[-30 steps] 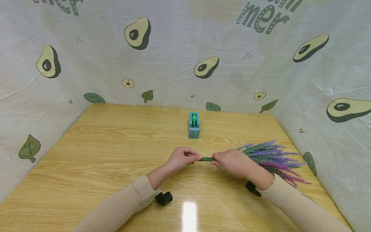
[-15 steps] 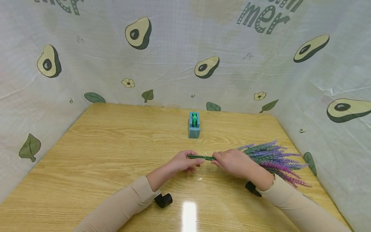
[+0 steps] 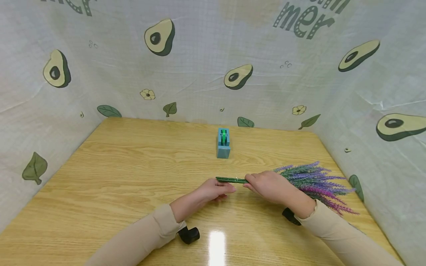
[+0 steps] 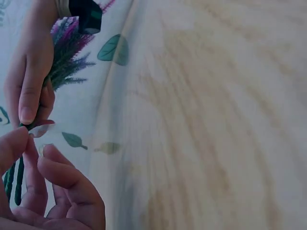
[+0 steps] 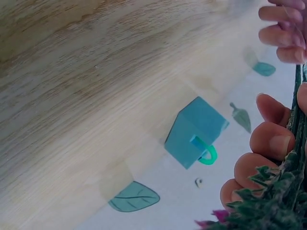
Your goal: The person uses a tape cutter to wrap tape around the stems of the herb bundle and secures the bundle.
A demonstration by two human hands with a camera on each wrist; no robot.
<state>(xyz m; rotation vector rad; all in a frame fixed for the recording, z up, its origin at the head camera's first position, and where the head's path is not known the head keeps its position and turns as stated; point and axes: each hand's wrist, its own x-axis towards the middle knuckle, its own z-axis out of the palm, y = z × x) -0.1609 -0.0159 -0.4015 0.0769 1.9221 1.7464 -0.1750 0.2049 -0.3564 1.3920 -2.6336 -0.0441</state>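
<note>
My right hand [image 3: 269,186] grips a bunch of artificial lavender [image 3: 314,181] by its stems, with the purple and magenta heads fanned out to the right. The green stem ends [image 3: 229,180] stick out leftward from that fist. A small flap of clear tape [image 4: 43,129] stands up on the stems, just beyond the right fingertips. My left hand [image 3: 213,190] is at the stem ends, its thumb and forefinger pinching at the tape while the other fingers curl loosely. In the right wrist view, the right fingers [image 5: 271,139] wrap the stems above the leafy part.
A blue tape dispenser [image 3: 223,147] with a green roll stands at the back middle of the wooden table [image 3: 149,147]. Cloth printed with avocados [image 3: 237,77] hangs behind and on both sides. Black wrist cameras [image 3: 189,235] sit under the sleeves.
My left hand has shifted from pinching the stem tips to just below the stems, so more of their ends show. The right hand keeps its grip in nearly the same place.
</note>
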